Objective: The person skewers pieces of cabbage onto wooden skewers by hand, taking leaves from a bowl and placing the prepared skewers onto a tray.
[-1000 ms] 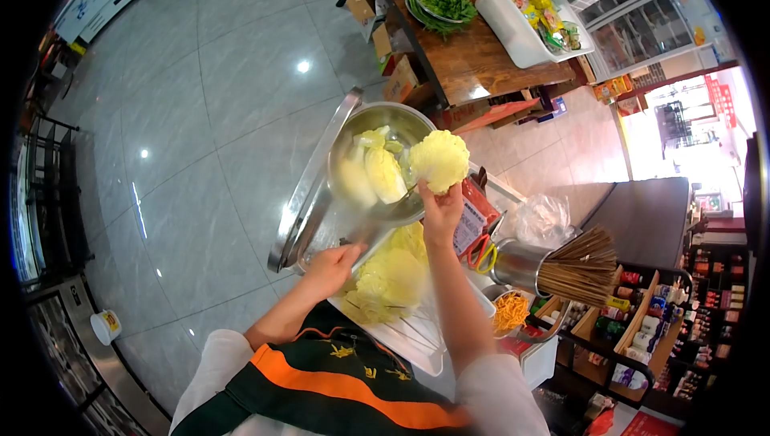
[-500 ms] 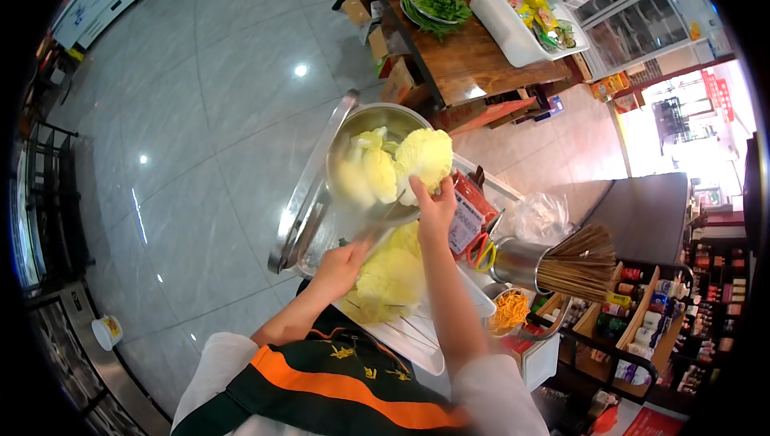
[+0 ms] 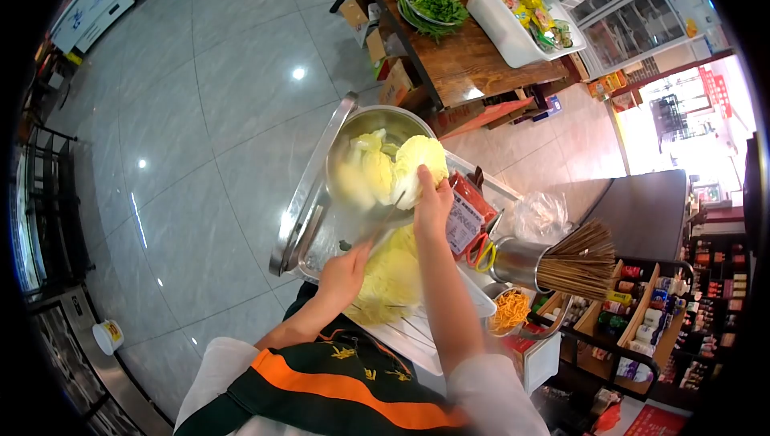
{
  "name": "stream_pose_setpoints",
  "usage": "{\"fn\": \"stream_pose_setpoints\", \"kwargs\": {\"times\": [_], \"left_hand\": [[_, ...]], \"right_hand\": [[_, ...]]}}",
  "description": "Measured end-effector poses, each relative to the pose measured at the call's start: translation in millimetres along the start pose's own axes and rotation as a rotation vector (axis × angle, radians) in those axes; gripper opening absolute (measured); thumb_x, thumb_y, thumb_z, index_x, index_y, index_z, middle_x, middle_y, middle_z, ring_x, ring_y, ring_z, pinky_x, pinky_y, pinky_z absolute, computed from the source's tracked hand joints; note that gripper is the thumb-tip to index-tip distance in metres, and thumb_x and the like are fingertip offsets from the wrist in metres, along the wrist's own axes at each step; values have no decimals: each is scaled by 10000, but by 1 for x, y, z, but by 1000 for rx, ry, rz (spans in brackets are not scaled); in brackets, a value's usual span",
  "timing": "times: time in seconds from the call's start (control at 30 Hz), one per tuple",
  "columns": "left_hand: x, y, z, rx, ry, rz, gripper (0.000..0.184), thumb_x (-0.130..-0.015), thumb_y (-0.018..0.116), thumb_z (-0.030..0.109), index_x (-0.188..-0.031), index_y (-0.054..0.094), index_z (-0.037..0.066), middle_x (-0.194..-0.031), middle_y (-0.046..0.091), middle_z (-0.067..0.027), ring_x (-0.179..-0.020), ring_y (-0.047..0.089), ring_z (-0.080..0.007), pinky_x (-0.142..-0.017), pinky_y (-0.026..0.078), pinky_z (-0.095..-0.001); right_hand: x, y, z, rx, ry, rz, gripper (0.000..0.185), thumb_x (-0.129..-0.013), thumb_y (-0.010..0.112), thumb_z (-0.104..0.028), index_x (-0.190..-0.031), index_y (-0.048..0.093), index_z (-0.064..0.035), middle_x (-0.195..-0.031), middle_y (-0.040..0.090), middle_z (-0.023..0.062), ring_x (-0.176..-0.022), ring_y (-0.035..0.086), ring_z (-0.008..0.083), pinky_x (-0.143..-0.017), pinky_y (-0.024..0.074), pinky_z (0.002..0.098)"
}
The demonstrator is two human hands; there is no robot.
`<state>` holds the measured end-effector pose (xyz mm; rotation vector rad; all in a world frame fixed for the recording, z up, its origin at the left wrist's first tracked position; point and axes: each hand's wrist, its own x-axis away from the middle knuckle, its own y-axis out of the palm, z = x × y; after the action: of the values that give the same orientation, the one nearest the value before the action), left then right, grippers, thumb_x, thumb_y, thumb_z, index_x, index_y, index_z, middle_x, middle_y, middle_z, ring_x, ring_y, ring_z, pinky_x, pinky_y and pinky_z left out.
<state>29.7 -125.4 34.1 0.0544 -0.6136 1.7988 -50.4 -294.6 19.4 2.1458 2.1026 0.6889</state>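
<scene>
My right hand (image 3: 433, 202) pinches a pale yellow cabbage leaf (image 3: 419, 160) over the right side of a steel bowl (image 3: 343, 133). My left hand (image 3: 343, 277) is closed on a thin bamboo skewer (image 3: 388, 218), which slants up toward the base of that leaf. Whether its tip pierces the leaf I cannot tell. More cabbage leaves (image 3: 372, 165) lie inside the bowl, partly blurred. Beneath my forearms, a pile of skewered cabbage leaves (image 3: 389, 279) rests on a white tray (image 3: 479, 298), with stick ends poking out toward me.
A metal tray (image 3: 321, 253) supports the bowl. To the right are a red packet (image 3: 468, 215), a steel canister (image 3: 517, 263) full of bamboo skewers (image 3: 579, 263), a plastic bag (image 3: 541, 218) and a bowl of orange shreds (image 3: 510, 310). A wooden table (image 3: 461, 75) holds greens (image 3: 433, 7).
The leaf in my right hand has dropped slightly and shifted left, closer to the skewer. My left hand has moved a little to the right.
</scene>
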Motion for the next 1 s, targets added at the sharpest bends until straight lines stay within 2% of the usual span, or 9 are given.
{"fn": "stream_pose_setpoints", "kwargs": {"times": [0.1, 0.27, 0.37, 0.57, 0.77, 0.83, 1.0], "left_hand": [[0, -3, 4, 2, -5, -1, 314, -900, 395, 271, -1074, 567, 73, -798, 603, -196, -739, 584, -357, -645, 448, -367], [-3, -4, -1, -62, 4, 9, 316, -902, 386, 278, -1081, 558, 83, -796, 601, -198, -740, 583, -356, -640, 449, -376], [-3, -4, -1, -88, 16, 27, 309, -903, 385, 281, -1088, 552, 100, -788, 601, -194, -729, 582, -355, -631, 448, -388], [-3, -3, 1, -141, 32, 47, 294, -901, 387, 284, -1089, 553, 130, -739, 593, -184, -677, 574, -364, -593, 441, -407], [-3, -3, 1, -172, 53, 69, 285, -900, 387, 282, -1078, 553, 133, -676, 575, -187, -641, 567, -365, -563, 426, -418], [-5, -2, -2, -170, 113, 106, 250, -887, 411, 251, -1068, 540, 135, -668, 573, -199, -623, 551, -387, -555, 419, -450], [-10, 4, -7, -189, 90, 89, 265, -899, 394, 267, -1073, 543, 134, -669, 579, -181, -632, 565, -365, -551, 417, -426]], "right_hand": [[-1, 1, 1, -56, 17, -1, 271, -792, 605, -105, -1014, 521, 26, -941, 584, 62, -803, 552, 108, -700, 432, 228], [0, 3, -11, -173, 248, 64, 275, -786, 577, -91, -1035, 515, 10, -977, 567, 66, -862, 548, 147, -743, 435, 271], [-6, -4, -9, -181, 297, 38, 284, -797, 578, -106, -1052, 511, 1, -990, 565, 61, -873, 551, 151, -754, 439, 275], [3, 8, -18, -195, 178, -13, 280, -817, 574, -138, -1056, 512, -8, -997, 562, 55, -906, 546, 147, -781, 440, 278], [1, 4, -18, -239, 231, -15, 276, -815, 560, -121, -1059, 508, -3, -991, 564, 54, -905, 546, 155, -787, 441, 291], [2, 4, -19, -233, 222, -23, 274, -815, 556, -118, -1057, 507, -1, -998, 561, 57, -909, 546, 158, -795, 439, 295], [10, 5, -20, -237, 203, -15, 274, -827, 542, -126, -1062, 499, 7, -1028, 550, 67, -928, 541, 167, -813, 432, 304]]}}
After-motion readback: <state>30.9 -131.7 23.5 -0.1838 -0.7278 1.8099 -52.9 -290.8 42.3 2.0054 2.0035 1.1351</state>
